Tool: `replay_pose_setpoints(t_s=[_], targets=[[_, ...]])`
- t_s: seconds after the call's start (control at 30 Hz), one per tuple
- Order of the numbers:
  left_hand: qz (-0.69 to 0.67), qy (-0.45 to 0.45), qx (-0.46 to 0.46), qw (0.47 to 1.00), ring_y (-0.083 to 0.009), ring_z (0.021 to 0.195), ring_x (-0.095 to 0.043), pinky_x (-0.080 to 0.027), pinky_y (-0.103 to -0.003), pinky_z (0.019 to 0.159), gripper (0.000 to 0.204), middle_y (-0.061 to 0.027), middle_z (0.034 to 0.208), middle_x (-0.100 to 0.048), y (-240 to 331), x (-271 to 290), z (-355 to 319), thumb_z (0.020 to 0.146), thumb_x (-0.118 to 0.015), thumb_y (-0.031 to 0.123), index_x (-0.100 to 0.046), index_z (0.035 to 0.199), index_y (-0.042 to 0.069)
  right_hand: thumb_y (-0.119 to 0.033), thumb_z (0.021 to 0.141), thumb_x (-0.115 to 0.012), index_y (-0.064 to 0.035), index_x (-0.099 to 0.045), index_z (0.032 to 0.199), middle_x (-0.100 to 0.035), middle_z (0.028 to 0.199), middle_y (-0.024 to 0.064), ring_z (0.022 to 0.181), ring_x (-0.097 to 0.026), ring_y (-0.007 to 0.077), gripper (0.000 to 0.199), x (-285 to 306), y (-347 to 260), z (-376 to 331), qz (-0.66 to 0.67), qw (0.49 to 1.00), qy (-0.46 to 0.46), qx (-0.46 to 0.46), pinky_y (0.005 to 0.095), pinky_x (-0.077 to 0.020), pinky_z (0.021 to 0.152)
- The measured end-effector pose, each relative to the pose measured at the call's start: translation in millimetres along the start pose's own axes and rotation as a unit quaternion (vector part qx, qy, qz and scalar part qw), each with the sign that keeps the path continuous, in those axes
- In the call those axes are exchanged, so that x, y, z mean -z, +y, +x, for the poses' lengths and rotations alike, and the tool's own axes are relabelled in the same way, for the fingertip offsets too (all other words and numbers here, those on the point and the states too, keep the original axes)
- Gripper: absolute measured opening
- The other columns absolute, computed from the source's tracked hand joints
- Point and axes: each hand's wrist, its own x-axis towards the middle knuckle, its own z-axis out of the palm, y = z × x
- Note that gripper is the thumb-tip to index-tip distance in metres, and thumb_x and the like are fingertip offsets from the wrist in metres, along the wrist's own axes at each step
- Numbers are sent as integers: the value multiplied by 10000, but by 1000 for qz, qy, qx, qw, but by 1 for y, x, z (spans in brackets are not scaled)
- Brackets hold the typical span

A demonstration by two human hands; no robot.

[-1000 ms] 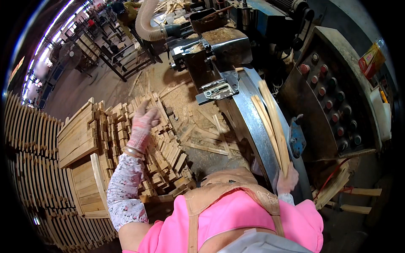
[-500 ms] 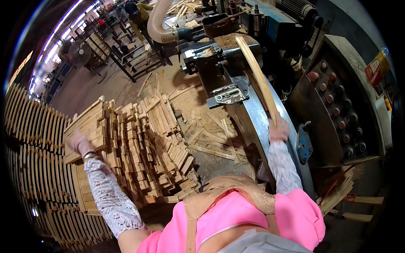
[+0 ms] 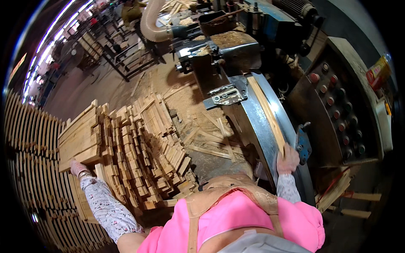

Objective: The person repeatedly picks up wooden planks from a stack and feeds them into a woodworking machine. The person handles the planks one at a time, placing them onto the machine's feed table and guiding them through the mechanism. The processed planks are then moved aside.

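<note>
My right hand [image 3: 287, 158] is closed on the near end of a long wooden strip [image 3: 266, 113] that lies along the metal bed of the woodworking machine [image 3: 253, 126]. My left hand [image 3: 78, 168], in a pink glove, reaches far out to the left and touches the near end of a stack of long wooden boards [image 3: 80, 135]; whether it grips one I cannot tell. Between my arms lies a heap of short wooden blocks [image 3: 147, 147].
A control panel with round buttons [image 3: 341, 109] sits right of the machine bed. A ribbed dust hose [image 3: 152, 23] rises at the top. Rows of wooden slats [image 3: 33, 168] fill the left side. Offcuts and sawdust [image 3: 206, 139] cover the floor.
My left hand swung from the heap of short blocks out to the board stack on the left. The strip in my right hand has come down flat onto the machine bed.
</note>
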Motion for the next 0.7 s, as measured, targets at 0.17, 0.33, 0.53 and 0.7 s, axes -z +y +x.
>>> replay_pose_setpoints(t_s=[0.17, 0.33, 0.53, 0.7], targets=[[-47, -61, -288, 955, -347, 934, -718, -606, -421, 795, 492, -237, 1126, -731, 23, 55, -28, 923, -753, 246, -637, 1278, -74, -271, 850, -748, -120, -704, 1234, -728, 1087, 104, 1005, -646, 346, 415, -106, -39, 121, 26, 997, -43, 56, 485, -524, 893], [-36, -200, -266, 942, -353, 1154, -679, -603, -461, 978, 628, -285, 1328, -637, 66, -58, -315, 952, -747, 193, -474, 1466, -42, -319, 895, -727, -136, -724, 1192, -734, 1071, 100, 1072, -646, 328, 349, -120, -68, 167, 23, 997, -72, 6, 455, -529, 936], [-196, -371, -265, 868, -256, 1224, -620, -610, -334, 947, 931, -269, 1561, -435, -72, -165, -462, 897, -704, -12, -185, 1667, 53, -391, 921, -739, -96, -524, 1530, -577, 1504, 173, 1414, -522, 318, 710, 15, -286, 150, 421, 846, -228, 235, 387, -419, 1182], [-90, -669, -90, 733, -278, 1122, -668, -597, -360, 927, 773, -214, 1335, -635, -178, -150, -597, 958, -712, 119, -303, 1605, 11, -263, 840, -745, -60, -573, 1447, -671, 1264, 250, 1153, -641, 433, 662, -21, -197, 79, 385, 914, -86, 97, 483, -517, 1006]])
